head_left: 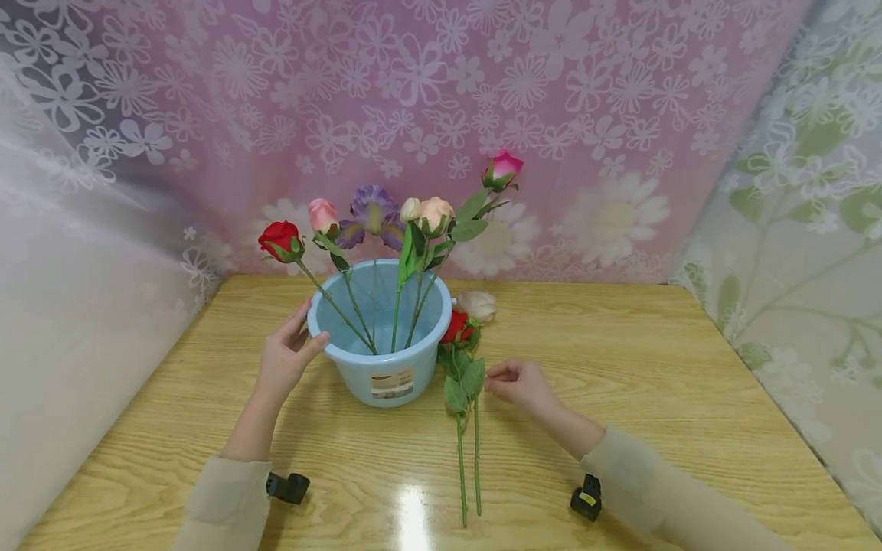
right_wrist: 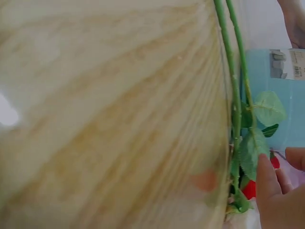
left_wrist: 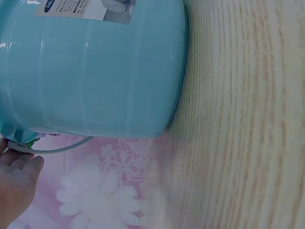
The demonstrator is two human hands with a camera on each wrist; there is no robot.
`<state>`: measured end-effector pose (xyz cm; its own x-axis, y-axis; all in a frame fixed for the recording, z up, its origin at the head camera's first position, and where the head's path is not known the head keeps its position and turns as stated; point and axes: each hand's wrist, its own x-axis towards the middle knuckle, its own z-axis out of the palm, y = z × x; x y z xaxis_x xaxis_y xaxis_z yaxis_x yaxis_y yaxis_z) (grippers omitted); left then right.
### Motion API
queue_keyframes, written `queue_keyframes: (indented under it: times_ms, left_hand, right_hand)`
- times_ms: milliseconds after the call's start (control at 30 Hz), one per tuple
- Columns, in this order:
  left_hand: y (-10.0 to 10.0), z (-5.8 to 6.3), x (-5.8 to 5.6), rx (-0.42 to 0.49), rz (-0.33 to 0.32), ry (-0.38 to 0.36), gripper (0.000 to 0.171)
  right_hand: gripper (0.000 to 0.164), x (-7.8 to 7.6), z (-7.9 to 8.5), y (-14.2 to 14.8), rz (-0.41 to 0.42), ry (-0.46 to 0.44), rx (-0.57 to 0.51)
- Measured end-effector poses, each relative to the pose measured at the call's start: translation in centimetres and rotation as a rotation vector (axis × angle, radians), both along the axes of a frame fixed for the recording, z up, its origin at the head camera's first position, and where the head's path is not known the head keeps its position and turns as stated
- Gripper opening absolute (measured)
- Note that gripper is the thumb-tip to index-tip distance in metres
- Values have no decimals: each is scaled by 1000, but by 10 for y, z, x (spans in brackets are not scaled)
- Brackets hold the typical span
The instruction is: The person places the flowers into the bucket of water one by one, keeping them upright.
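Observation:
A light blue plastic bucket (head_left: 389, 375) stands upright on the table. My left hand (head_left: 285, 356) grips its left rim, thumb over the edge and fingers outside. Artificial flowers lean in it: a red rose (head_left: 281, 241), a pink rosebud (head_left: 322, 216), a purple iris (head_left: 373, 213), a white bud (head_left: 410, 210), a peach rose (head_left: 436, 214) and a magenta rose (head_left: 504, 169). Beside the bucket lie another red rose (head_left: 457, 327) and a pale cream flower (head_left: 477, 305), stems toward me. My right hand (head_left: 527, 389) is by their leaves (right_wrist: 255, 150), thumb and forefinger apart, gripping nothing.
The wooden table (head_left: 620, 344) reaches back to a pink floral curtain (head_left: 386, 92). Pale sheets hang at the left and right. A thin bucket handle (left_wrist: 62, 149) shows in the left wrist view. Small black devices (head_left: 288, 487) are on both wrists.

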<state>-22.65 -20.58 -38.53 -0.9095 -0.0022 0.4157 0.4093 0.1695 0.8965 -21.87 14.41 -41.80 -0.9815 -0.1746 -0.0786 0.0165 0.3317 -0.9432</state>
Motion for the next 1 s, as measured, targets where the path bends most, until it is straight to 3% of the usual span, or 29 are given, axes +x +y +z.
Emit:
queue_keyframes:
  times_ms: [300, 633, 1000]
  left_hand:
    - [0, 1, 0, -7, 1, 9, 56]
    - [1, 2, 2, -5, 2, 11, 56]
    - [1, 2, 1, -12, 5, 6, 57]
  right_hand:
    - [29, 0, -15, 1, 41, -145, -74]
    - [28, -3, -18, -6, -17, -205, -145]
    - [24, -10, -21, -15, -72, -207, -17]
